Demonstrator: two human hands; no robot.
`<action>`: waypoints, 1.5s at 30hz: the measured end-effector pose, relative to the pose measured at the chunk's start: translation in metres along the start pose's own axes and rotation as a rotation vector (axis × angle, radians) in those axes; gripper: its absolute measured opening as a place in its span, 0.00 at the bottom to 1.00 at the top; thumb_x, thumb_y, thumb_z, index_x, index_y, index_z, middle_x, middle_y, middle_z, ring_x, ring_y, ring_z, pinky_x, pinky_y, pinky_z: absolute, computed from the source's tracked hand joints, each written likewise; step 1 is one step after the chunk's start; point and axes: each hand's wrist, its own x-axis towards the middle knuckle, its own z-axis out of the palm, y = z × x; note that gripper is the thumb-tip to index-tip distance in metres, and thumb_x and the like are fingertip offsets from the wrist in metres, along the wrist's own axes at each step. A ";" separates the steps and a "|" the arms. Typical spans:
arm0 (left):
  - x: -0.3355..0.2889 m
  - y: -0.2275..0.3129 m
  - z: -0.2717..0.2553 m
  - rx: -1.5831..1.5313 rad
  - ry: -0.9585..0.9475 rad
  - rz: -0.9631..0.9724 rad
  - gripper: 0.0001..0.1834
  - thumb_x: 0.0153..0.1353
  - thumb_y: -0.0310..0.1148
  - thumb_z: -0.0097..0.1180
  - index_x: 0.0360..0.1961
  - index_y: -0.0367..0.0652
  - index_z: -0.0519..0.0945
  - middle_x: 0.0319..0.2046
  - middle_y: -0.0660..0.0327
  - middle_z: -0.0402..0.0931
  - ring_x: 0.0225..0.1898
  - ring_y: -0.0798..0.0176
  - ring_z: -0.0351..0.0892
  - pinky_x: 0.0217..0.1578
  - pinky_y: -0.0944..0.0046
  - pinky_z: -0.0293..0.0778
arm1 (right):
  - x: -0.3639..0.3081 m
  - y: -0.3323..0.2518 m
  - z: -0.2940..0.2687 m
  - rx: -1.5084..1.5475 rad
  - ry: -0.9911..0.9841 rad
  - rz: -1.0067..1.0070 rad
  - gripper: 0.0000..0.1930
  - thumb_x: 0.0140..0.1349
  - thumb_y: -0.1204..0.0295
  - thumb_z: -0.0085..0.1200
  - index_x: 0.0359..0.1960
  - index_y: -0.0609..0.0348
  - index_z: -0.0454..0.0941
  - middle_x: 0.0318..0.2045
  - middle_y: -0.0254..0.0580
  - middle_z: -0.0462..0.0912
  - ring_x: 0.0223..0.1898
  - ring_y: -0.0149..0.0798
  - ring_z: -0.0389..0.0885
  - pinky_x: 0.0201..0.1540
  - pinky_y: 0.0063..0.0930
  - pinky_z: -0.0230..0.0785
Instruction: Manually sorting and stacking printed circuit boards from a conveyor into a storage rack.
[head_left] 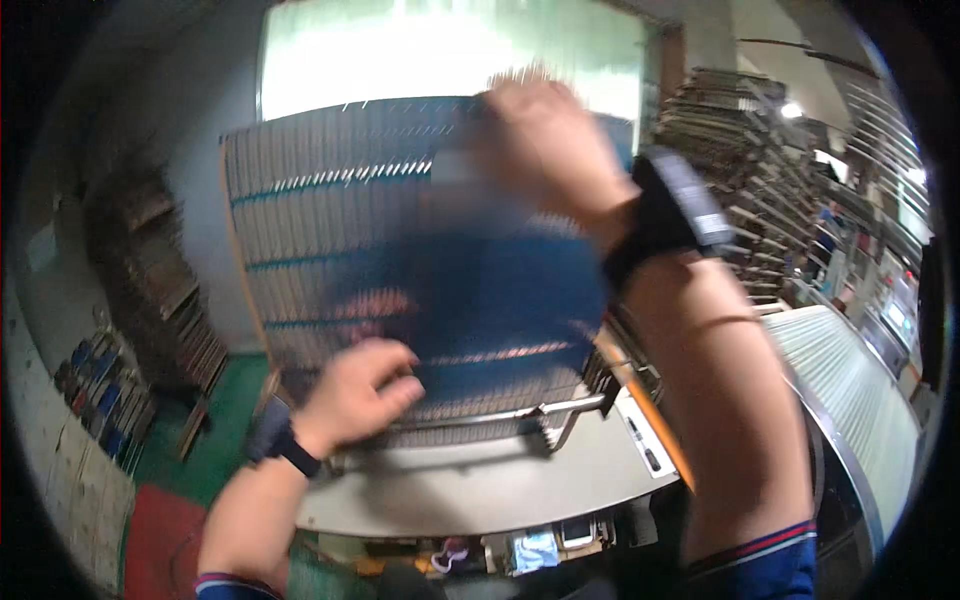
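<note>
A wide upright panel [330, 220] of thin pale slats, crossed by teal bands, stands in front of me. A dark blue area [500, 290], smeared by motion, covers its middle and right; I cannot tell whether it is a loose sheet or part of the panel. My right hand [545, 135] is raised at the panel's top edge, its fingers too blurred to show a grip. Low at the panel's left, my left hand [365, 395] has thumb and fingers apart, with nothing visible between them. A metal bar [490, 415] runs along the panel's foot.
The panel stands over a pale table [430, 505], before a bright window [440, 50]. Under the tabletop is a shelf of small items [535, 550]. Stacked racks [720, 130] rise at the right, above a ribbed pale surface [850, 370]. Shelving [150, 230] stands at the left.
</note>
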 end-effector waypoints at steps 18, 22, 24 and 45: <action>0.022 0.017 0.067 0.255 -0.702 -0.134 0.25 0.60 0.53 0.56 0.52 0.50 0.77 0.40 0.51 0.82 0.42 0.46 0.82 0.42 0.51 0.77 | -0.093 -0.031 0.005 0.331 -0.162 -0.008 0.29 0.55 0.64 0.61 0.58 0.61 0.69 0.55 0.52 0.74 0.58 0.54 0.72 0.62 0.45 0.63; 0.012 0.012 0.065 0.279 -0.578 -0.096 0.25 0.61 0.53 0.56 0.54 0.50 0.77 0.41 0.51 0.82 0.42 0.46 0.82 0.42 0.50 0.77 | -0.137 -0.001 0.005 0.317 0.109 -0.044 0.31 0.55 0.67 0.60 0.62 0.58 0.67 0.60 0.56 0.70 0.62 0.55 0.68 0.64 0.47 0.62; 0.015 0.014 0.063 0.298 -0.598 -0.107 0.25 0.60 0.53 0.56 0.53 0.50 0.77 0.40 0.51 0.82 0.41 0.46 0.82 0.40 0.49 0.77 | -0.179 0.035 0.003 0.219 -0.013 0.030 0.30 0.54 0.69 0.60 0.61 0.59 0.68 0.60 0.55 0.71 0.63 0.56 0.68 0.66 0.47 0.61; 0.020 -0.016 0.073 0.342 -0.557 -0.197 0.20 0.58 0.53 0.58 0.45 0.54 0.81 0.32 0.55 0.84 0.36 0.48 0.83 0.36 0.51 0.77 | -0.386 0.206 -0.076 -0.124 -0.629 0.887 0.22 0.68 0.57 0.45 0.54 0.61 0.76 0.51 0.59 0.77 0.55 0.57 0.74 0.60 0.43 0.65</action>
